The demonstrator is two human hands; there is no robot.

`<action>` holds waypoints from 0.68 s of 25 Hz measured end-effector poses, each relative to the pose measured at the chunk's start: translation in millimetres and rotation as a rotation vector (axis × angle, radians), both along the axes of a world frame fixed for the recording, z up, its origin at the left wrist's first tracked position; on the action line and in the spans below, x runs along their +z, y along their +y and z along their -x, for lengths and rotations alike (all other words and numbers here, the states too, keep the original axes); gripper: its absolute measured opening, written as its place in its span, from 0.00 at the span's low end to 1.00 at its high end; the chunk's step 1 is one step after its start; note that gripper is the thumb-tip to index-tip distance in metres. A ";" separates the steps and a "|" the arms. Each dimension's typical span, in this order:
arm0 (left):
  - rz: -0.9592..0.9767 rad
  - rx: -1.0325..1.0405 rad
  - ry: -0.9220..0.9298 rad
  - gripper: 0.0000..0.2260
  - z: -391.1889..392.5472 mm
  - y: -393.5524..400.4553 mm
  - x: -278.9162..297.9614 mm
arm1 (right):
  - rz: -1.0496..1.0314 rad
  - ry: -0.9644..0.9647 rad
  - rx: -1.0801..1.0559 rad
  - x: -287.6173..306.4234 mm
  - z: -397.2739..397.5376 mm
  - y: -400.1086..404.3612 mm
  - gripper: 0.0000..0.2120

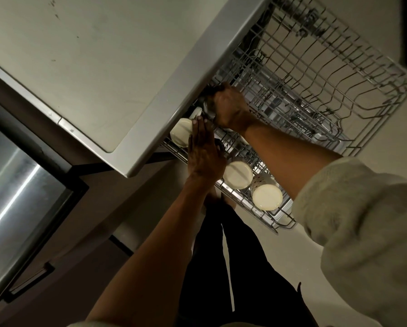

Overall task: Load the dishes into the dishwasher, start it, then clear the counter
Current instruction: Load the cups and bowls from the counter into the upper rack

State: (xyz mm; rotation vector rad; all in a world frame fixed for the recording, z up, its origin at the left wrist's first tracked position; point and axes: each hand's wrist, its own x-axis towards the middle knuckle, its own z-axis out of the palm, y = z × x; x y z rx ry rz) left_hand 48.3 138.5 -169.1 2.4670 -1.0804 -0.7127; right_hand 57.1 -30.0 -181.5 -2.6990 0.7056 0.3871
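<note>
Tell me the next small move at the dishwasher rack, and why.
Probably lower the dark glass into the upper rack and let go. The right hand grips it at the rack's back corner beside upturned cups, while the left hand lies flat and holds nothing.

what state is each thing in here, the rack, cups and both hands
upper dishwasher rack: pulled out, mostly bare
cream cups: upside down in the rack's near row
spotted cup: upside down beside them
dark glass: gripped by the right hand, being set under the counter edge
right hand: curled round the glass
left hand: fingers straight, touching a cream cup
</note>
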 end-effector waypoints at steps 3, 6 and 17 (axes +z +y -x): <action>0.000 -0.027 0.013 0.42 -1.5 -0.5 6.2 | 0.027 0.055 0.023 -2.6 0.5 -1.2 0.20; -0.019 -0.041 0.024 0.45 -1.6 -2.1 10.9 | 0.041 0.069 0.057 -6.1 1.6 0.0 0.25; -0.038 -0.079 -0.002 0.37 -1.0 3.8 15.2 | 0.001 -0.014 -0.053 15.5 35.6 32.9 0.37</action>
